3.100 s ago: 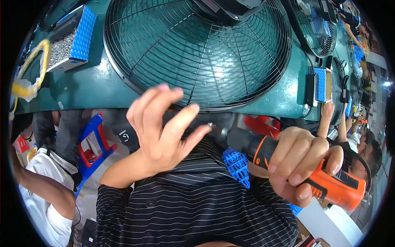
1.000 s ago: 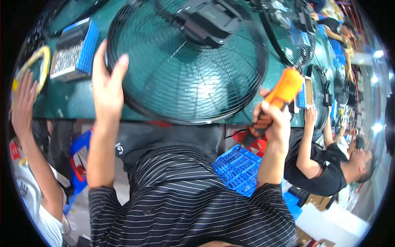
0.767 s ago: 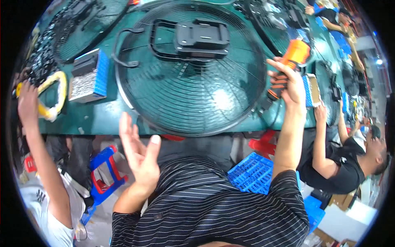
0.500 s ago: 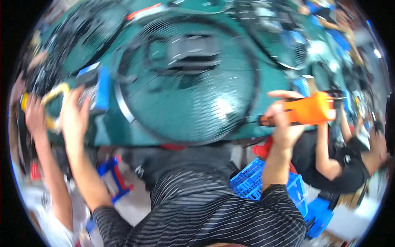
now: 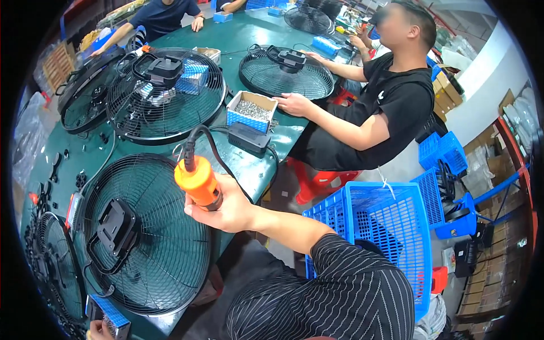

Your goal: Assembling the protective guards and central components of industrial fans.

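My right hand (image 5: 228, 208) grips an orange electric screwdriver (image 5: 196, 182), with a dark cord curving up from its end. It is raised over the right edge of a round black fan guard (image 5: 170, 266) lying on the green table. A black bracket-like housing (image 5: 118, 228) sits on the guard's middle. At the lower left edge my left hand (image 5: 100, 331), mostly cut off, has curled fingers at a small blue box (image 5: 109, 311) of small metal parts. What those fingers hold cannot be made out.
More fan guards (image 5: 164, 107) lie beyond, near an open box of screws (image 5: 253, 109) and a black power adapter (image 5: 248, 138). A co-worker (image 5: 391, 107) sits at the right, hands at another guard (image 5: 286, 71). Blue plastic crates (image 5: 416, 249) and a red stool (image 5: 311, 184) stand beside me.
The view has swung to the right. My right hand still holds the screwdriver, now with its cord end toward the table's far side. My left hand has gone from beside the blue box to its opening.
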Demonstrator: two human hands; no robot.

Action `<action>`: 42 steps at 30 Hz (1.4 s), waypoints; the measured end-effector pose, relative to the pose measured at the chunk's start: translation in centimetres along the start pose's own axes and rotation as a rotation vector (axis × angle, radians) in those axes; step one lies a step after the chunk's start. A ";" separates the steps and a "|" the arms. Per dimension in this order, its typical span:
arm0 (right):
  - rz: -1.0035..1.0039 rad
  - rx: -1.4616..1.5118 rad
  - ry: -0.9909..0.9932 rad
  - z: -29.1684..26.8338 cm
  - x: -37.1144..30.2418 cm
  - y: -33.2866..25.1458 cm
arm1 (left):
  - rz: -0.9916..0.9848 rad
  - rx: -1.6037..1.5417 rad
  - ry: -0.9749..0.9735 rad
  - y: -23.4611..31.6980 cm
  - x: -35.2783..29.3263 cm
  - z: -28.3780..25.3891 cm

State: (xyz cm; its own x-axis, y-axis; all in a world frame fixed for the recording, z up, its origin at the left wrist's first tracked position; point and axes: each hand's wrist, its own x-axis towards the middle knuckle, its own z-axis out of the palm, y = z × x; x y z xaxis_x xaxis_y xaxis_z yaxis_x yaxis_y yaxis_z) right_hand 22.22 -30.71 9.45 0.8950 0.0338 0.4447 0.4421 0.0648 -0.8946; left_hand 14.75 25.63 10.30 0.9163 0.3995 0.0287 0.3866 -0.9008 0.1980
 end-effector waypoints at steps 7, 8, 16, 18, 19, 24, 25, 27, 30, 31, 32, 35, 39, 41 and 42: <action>0.017 -0.005 0.114 0.0 -0.3 -3.3 | 0.168 -0.051 0.175 4.3 -2.8 -2.0; 0.067 0.095 0.125 0.0 -0.9 -4.3 | 0.254 -0.147 0.230 5.2 -3.8 -2.1; -0.083 1.026 0.075 6.6 -3.6 -9.2 | 0.553 -1.107 -0.176 15.9 -16.7 5.2; -0.049 1.074 0.056 7.6 -3.8 -9.5 | 0.707 -1.122 -0.256 17.1 -17.2 6.5; -0.046 1.069 0.043 8.0 -3.9 -9.4 | 0.780 -1.133 -0.189 17.5 -17.6 6.8; -0.042 1.038 0.034 8.2 -4.1 -9.1 | 0.721 -1.236 -0.263 18.4 -17.6 5.7; -0.037 1.036 0.034 8.2 -4.1 -9.1 | 0.721 -1.200 -0.294 18.5 -17.5 5.3; -0.029 1.035 0.034 8.1 -4.2 -9.0 | 0.653 -1.197 -0.333 18.9 -17.7 4.9; -0.029 1.027 0.034 8.1 -4.4 -8.8 | 0.593 -1.239 -0.317 19.2 -18.0 4.8; -0.034 1.023 0.038 8.1 -4.4 -8.8 | 0.578 -1.261 -0.300 19.3 -18.1 4.9; -0.039 1.020 0.040 8.1 -4.4 -8.8 | 0.588 -1.251 -0.288 19.3 -18.2 5.0; -0.039 1.010 0.020 8.1 -4.3 -8.8 | 0.608 -1.221 -0.257 19.2 -18.3 5.4; -0.006 1.021 -0.021 8.1 -4.3 -8.8 | 0.650 -1.160 -0.204 19.4 -18.1 5.8; 0.030 1.026 -0.047 8.1 -4.5 -8.8 | 0.683 -1.114 -0.176 19.5 -18.1 5.7; 0.051 1.015 -0.054 8.1 -4.5 -8.8 | 0.697 -1.088 -0.169 19.6 -18.1 5.6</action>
State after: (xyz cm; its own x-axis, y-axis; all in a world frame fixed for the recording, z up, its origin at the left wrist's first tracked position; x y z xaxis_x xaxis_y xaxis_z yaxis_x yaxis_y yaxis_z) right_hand 13.79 -23.36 15.66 0.8964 0.1030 0.4310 0.1226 0.8771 -0.4645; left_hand 6.36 -0.20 8.18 0.9209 -0.1915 0.3394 -0.3825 -0.2781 0.8811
